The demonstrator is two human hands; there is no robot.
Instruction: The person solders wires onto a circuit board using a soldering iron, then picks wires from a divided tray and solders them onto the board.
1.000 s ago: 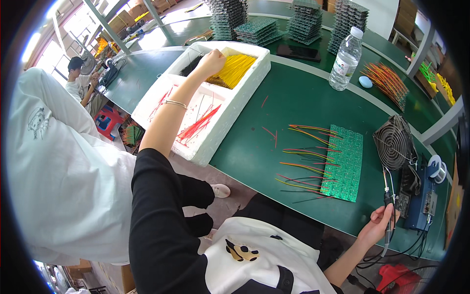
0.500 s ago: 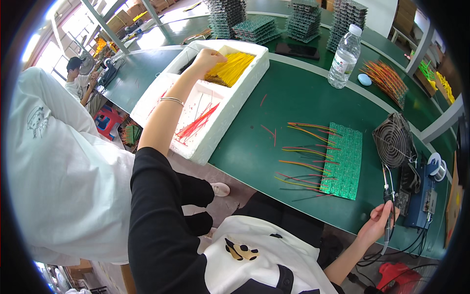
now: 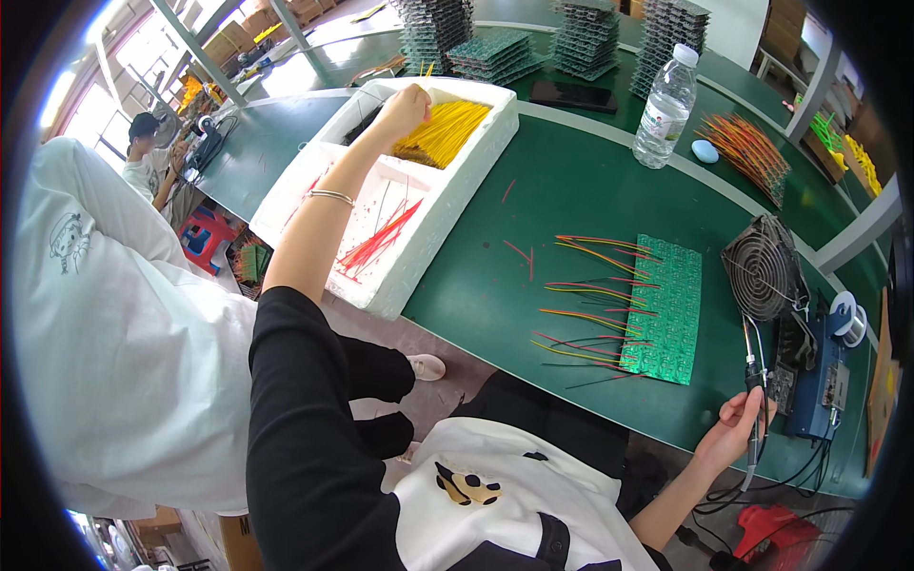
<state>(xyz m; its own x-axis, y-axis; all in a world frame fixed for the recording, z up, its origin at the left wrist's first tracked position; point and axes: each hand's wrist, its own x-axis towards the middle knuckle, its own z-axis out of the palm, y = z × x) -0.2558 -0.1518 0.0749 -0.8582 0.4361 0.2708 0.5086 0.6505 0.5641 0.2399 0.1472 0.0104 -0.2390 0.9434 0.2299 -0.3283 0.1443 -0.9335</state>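
Left hand (image 3: 407, 109): over the far part of the white foam tray (image 3: 457, 195), fingers curled together. Yellow wire ends (image 3: 423, 69) stand up just past my knuckles, so I judge I am pinching yellow wires; my fingertips are hidden. Just right of the hand lies the yellow bundle (image 3: 452, 133); red wires (image 3: 379, 238) lie loose in the nearer compartment.

Right hand (image 3: 731, 433): fingers closed round the soldering iron (image 3: 755, 376), metal end pointing away from me.

Key relation: the green circuit panel (image 3: 664, 309) lies flat, to the right of my left hand and nearer my body, well apart from it. My right hand is the nearer one. The panel's long axis runs roughly away from me; attached wires (image 3: 586, 285) stick out leftward across it, toward the tray side.

Farther out: round-grilled fan (image 3: 759, 276) right of the panel, solder spool (image 3: 847, 324) beyond the iron, clear bottle (image 3: 664, 114) beyond the panel, board stacks (image 3: 583, 43) farthest.
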